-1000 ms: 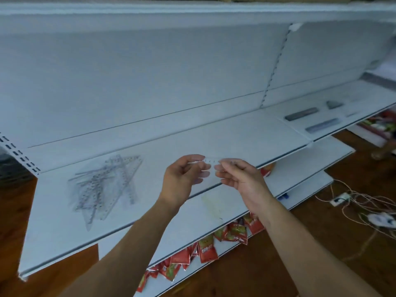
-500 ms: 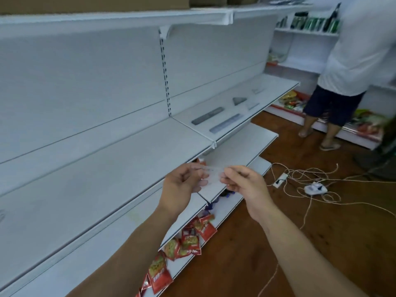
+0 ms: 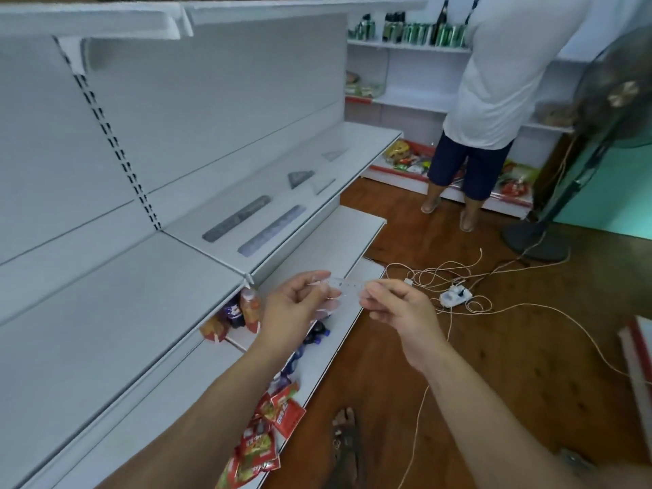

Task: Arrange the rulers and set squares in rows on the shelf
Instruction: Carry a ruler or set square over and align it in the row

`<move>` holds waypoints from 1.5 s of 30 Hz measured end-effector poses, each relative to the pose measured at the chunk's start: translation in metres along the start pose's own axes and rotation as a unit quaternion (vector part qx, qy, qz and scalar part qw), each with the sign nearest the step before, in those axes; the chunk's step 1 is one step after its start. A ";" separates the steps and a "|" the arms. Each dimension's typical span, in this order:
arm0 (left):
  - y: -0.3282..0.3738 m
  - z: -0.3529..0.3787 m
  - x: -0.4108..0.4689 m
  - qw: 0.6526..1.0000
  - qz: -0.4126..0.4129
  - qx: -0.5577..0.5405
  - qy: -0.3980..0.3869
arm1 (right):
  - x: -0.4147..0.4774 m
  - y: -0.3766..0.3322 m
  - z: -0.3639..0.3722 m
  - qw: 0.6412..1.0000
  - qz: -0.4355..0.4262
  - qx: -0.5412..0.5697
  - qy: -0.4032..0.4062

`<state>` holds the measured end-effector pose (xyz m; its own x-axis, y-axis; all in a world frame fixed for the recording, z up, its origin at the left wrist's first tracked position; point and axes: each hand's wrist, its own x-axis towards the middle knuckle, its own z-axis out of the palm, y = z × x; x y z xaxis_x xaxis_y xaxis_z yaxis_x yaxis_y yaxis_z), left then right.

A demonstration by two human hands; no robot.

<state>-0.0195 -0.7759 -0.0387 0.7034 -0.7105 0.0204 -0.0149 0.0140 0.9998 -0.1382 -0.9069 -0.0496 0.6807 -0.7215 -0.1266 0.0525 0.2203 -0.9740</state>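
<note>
**Holding one clear ruler, rows only partly laid**

Nearest: L hand (image 3: 293, 312) & R hand (image 3: 395, 312) each pinch one end of a small clear ruler (image 3: 347, 284) w/ the fingertips. It's held roughly level in mid-air, out in front of the shelf (image 3: 123, 294) edge and touching no board. So both hands are grasping the same ruler, and it isn't placed yet.

Under the arms: snack packets (image 3: 261, 450) on the bottom board and a sandalled foot (image 3: 344, 439) on the wood floor.

Next bay along the same shelf: a dark ruler (image 3: 236, 218) and a paler ruler (image 3: 271, 230) lie parallel, just beside each other but apart. Each may be a stack; can't tell. Beyond them are three set squares: a dark set square (image 3: 300, 178), a pale one (image 3: 323, 185) close by it, and another (image 3: 333, 155) further back.

Progress, my read: rows started, approx. early-to-mid. The ruler in hand probably belongs w/ the ruler row. No supply pile is in view, so how many pcs are left can't be told.

Far end: cables & power strip (image 3: 455, 296) on the floor, another person (image 3: 501, 82) facing the back shelves, and a standing fan (image 3: 614, 100) at right.
</note>
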 end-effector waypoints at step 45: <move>-0.037 0.090 0.590 0.822 -0.123 0.484 0.276 | 0.753 -0.097 -0.047 0.741 -0.295 -0.429 -0.424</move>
<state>0.3321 -1.2588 -0.0635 0.9806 -0.1778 0.0824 -0.1948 -0.8371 0.5112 0.3349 -1.5023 -0.0594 0.9576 0.2266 0.1780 0.2880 -0.7306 -0.6191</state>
